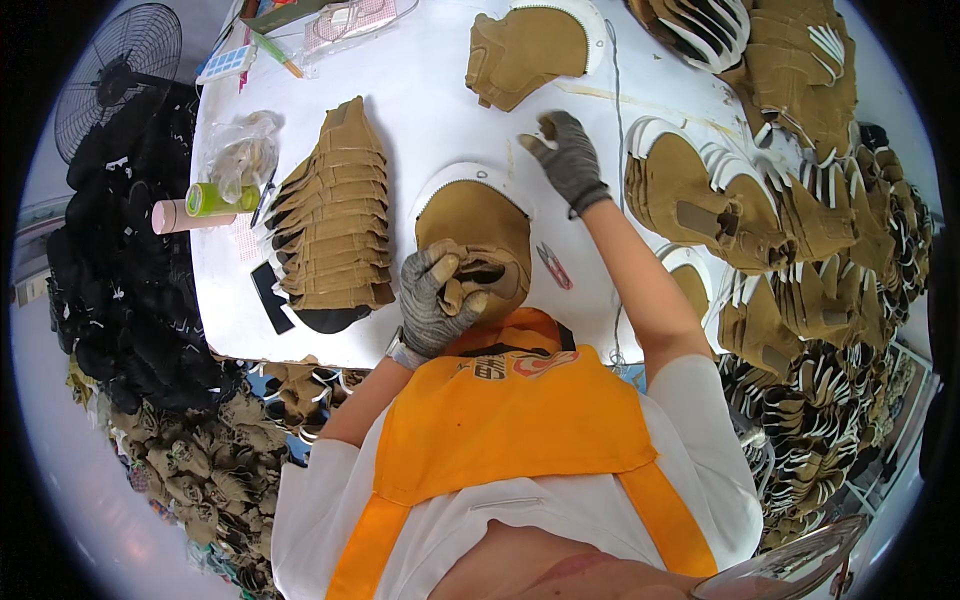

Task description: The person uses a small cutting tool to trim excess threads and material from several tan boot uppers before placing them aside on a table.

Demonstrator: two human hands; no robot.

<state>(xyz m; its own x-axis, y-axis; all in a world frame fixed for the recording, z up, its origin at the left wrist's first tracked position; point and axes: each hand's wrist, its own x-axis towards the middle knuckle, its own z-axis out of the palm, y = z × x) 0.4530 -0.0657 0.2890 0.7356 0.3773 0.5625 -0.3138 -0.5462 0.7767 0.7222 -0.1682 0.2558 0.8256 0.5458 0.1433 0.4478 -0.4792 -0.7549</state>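
On the table in front of me lies a brown shoe upper (pixel 470 215) with a white stitched edge at its far end. My left hand (pixel 435 300), in a grey glove, grips the folded collar at its near end. To the right, my right hand (pixel 570 168), gloved too, is over the white table with its fingers apart and nothing visible in them. Beyond it sits another brown upper (pixel 530 55) with a white rim. Small red-handled snips (pixel 554 267) rest right of the near upper.
An overlapping row of brown uppers (pixel 335 220) lies to the left, near a dark phone (pixel 272 298), a green tape roll (pixel 205 199) and a pink bottle (pixel 172 216). Stacked brown uppers (pixel 675 190) crowd the right edge. A fan (pixel 115 80) stands at far left.
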